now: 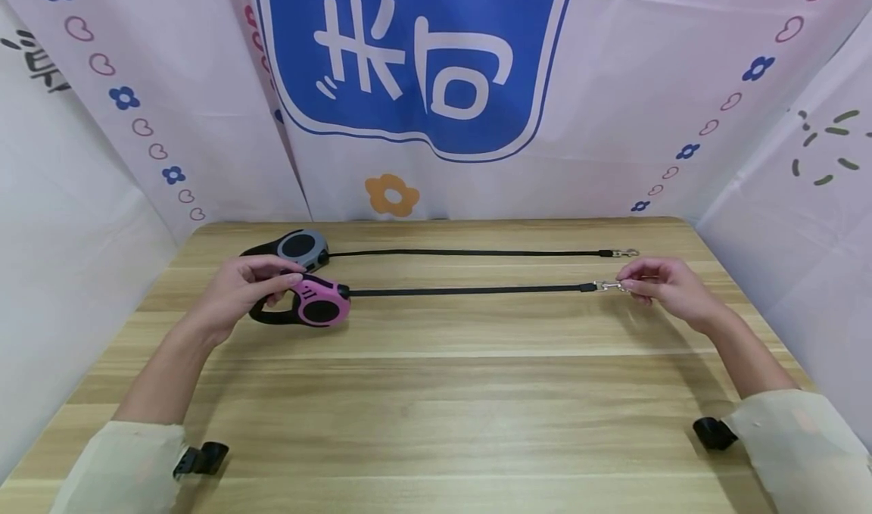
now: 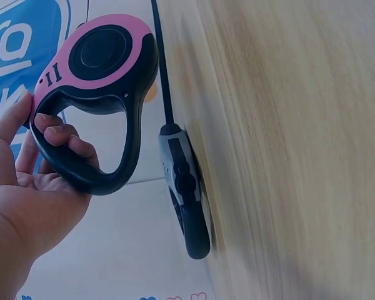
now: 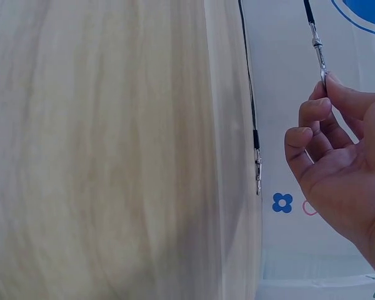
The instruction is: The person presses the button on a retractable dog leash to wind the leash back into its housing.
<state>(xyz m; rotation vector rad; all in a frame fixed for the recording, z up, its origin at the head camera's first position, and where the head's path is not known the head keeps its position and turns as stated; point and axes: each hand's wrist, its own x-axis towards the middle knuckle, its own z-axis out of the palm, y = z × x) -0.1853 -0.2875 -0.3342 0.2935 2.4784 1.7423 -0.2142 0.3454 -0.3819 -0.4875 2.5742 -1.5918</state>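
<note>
My left hand (image 1: 255, 287) grips the black handle of a pink and black retractable dog leash (image 1: 323, 302); in the left wrist view, fingers curl through the handle loop (image 2: 128, 159). From its case a black strap (image 1: 463, 291) runs straight to the right, ending in a silver snap hook (image 1: 608, 285). Thumb and fingertips of my right hand (image 1: 671, 291) pinch that hook's end, which the right wrist view shows held above the table. Behind lies a second retractable leash (image 1: 305, 247), grey and black, its strap (image 1: 470, 253) stretched rightward to its own snap hook (image 1: 625, 253).
Both leashes are over a light wooden table (image 1: 436, 423). A printed cloth (image 1: 204, 82) with a blue emblem hangs behind the far edge, and pale cloths flank both sides. Black wrist devices (image 1: 207, 459) sit at the cuffs.
</note>
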